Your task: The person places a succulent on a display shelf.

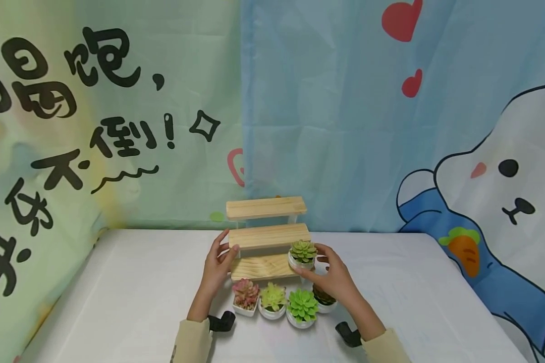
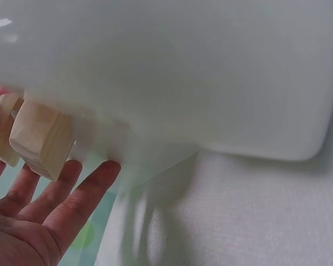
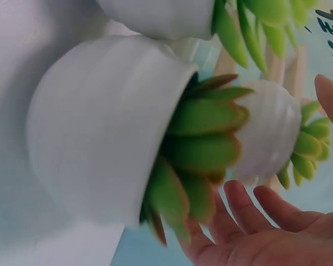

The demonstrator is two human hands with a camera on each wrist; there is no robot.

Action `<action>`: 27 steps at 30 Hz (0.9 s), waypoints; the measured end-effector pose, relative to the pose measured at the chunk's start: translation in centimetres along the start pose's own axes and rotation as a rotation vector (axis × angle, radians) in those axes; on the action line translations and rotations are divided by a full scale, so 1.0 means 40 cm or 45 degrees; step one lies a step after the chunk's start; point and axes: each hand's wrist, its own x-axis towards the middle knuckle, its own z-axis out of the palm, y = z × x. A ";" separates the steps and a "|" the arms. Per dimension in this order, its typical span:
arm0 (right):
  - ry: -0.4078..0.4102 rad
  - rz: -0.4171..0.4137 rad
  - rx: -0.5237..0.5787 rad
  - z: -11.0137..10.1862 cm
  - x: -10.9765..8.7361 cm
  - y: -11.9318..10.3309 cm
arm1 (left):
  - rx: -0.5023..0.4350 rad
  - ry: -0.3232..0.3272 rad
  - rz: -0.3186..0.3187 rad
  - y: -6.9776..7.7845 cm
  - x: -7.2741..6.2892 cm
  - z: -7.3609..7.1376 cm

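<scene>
A three-tier wooden stand (image 1: 269, 236) with pale boards stands near the back of the table. At its left end, my left hand (image 1: 219, 262) holds the middle board, thumb at the front and fingers behind. My right hand (image 1: 335, 276) grips a white-potted green succulent (image 1: 303, 253) at the right end of the lowest board, thumb in front and fingers on its right side. Whether the pot bears on the board is hard to tell. The right wrist view shows this pot (image 3: 269, 133) beyond a nearer dark-tipped succulent (image 3: 111, 127).
Before the stand sit a pink succulent (image 1: 245, 294) in a square pot, a yellow-green one (image 1: 273, 297), a bright green one (image 1: 302, 304) and a dark one (image 1: 324, 296) partly under my right hand. A white pot (image 2: 166, 72) fills much of the left wrist view. Printed curtains hang behind.
</scene>
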 end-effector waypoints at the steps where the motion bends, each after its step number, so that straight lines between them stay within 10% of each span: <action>1: 0.001 0.003 0.003 -0.005 -0.006 0.002 | 0.003 0.001 -0.001 0.002 -0.001 0.000; 27: -0.098 0.006 0.099 -0.063 -0.113 0.093 | 0.007 -0.007 0.010 0.004 -0.007 0.004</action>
